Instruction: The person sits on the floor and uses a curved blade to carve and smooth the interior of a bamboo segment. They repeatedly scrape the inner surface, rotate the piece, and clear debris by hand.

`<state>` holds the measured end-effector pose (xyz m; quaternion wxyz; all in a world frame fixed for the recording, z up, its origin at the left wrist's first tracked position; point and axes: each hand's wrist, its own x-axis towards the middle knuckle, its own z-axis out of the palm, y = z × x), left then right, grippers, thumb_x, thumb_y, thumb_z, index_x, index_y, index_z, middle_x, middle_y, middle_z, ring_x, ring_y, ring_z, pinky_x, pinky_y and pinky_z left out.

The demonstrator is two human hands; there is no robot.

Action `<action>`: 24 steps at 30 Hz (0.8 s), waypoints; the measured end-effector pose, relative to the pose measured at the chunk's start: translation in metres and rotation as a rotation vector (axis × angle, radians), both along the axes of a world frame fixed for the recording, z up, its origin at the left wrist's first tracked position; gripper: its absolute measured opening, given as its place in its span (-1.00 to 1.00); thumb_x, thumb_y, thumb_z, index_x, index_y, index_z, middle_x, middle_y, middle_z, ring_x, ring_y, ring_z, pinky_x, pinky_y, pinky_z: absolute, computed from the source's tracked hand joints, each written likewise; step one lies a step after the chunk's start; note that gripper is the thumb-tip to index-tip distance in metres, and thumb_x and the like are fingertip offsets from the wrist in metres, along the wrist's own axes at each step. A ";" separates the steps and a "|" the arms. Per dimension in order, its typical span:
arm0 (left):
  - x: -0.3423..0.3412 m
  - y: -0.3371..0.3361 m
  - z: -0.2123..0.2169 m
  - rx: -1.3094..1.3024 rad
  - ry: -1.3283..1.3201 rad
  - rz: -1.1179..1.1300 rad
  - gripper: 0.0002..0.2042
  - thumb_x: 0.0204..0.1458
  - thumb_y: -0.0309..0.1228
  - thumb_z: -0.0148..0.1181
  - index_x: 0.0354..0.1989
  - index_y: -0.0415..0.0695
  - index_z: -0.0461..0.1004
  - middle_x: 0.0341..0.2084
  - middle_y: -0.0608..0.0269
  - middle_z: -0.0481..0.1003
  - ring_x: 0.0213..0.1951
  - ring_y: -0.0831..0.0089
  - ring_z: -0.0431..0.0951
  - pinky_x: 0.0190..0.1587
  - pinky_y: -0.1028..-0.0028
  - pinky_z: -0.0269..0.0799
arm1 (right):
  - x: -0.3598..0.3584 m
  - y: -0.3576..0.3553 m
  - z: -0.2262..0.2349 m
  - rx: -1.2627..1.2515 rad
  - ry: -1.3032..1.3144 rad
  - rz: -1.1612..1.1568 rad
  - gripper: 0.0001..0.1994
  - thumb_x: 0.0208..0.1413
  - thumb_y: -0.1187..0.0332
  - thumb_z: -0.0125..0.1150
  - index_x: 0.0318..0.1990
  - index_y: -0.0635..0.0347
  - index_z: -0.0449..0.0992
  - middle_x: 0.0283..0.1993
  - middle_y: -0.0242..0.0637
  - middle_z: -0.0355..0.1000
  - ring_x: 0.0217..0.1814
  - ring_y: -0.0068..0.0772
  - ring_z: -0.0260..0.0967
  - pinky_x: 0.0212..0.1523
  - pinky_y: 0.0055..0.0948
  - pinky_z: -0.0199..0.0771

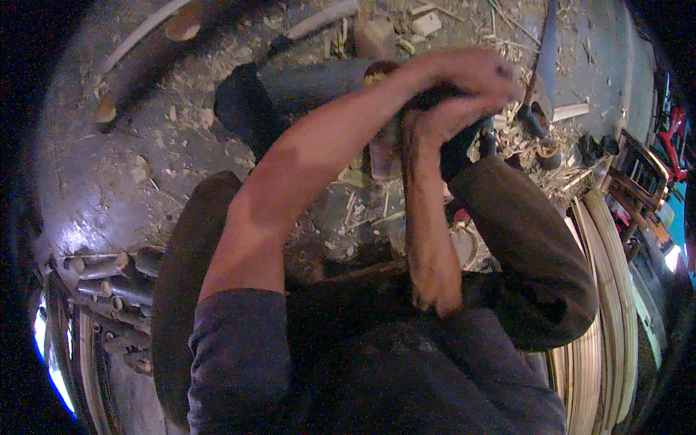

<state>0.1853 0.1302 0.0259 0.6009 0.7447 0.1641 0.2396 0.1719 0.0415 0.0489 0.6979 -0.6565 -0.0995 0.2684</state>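
Observation:
My left hand (484, 72) reaches across to the right, above my right hand (451, 119). Both are smeared by motion, so their fingers do not show clearly. A dark patch shows between the wrists, and I cannot make out what it is. Just beyond the hands, on the right, a long narrow blade (547, 51) with a dark handle (534, 118) stands at a slant. Under my left forearm lies a thick grey cylindrical piece (312, 81). Beside my right forearm, a short round wooden piece (384, 156) is partly hidden by the arms.
Wood shavings and chips (573, 163) litter the grey floor. Cut, hollow bamboo-like poles (101, 264) are piled at the left. Long pale strips (605, 290) lie at the lower right. A dark pole (156, 54) rests at the upper left. My bent right knee (518, 210) is below the hands.

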 end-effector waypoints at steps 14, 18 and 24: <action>-0.151 0.050 -0.023 -0.222 0.028 1.057 -0.64 0.16 -0.09 -0.01 -0.29 -0.18 0.48 -0.36 0.12 0.46 -0.30 0.37 0.45 -0.14 0.33 0.32 | -0.056 0.085 0.006 -0.222 -0.117 1.004 -0.36 0.19 -0.19 -0.21 0.28 0.03 0.15 0.30 -0.09 0.09 0.32 -0.09 0.04 0.24 -0.20 0.13; -0.151 0.012 -0.001 -0.385 -0.314 1.211 -0.64 0.16 -0.09 0.00 -0.45 -0.16 0.40 -0.50 0.30 0.33 -0.41 0.49 0.31 -0.25 0.36 0.25 | -0.046 0.081 0.000 -0.161 -0.217 1.234 -0.34 0.17 -0.21 -0.17 0.33 -0.06 0.10 0.37 -0.11 0.03 0.39 -0.06 -0.03 0.28 -0.17 0.10; -0.150 -0.056 0.009 -0.033 0.028 1.710 -0.55 0.08 -0.12 -0.07 -0.08 -0.25 0.48 -0.20 -0.04 0.49 -0.10 0.20 0.47 -0.01 0.33 0.33 | -0.048 0.056 -0.021 -0.187 -0.540 1.640 -0.42 0.20 -0.11 -0.11 0.19 0.13 0.30 0.19 -0.03 0.27 0.22 -0.22 0.21 0.19 -0.34 0.20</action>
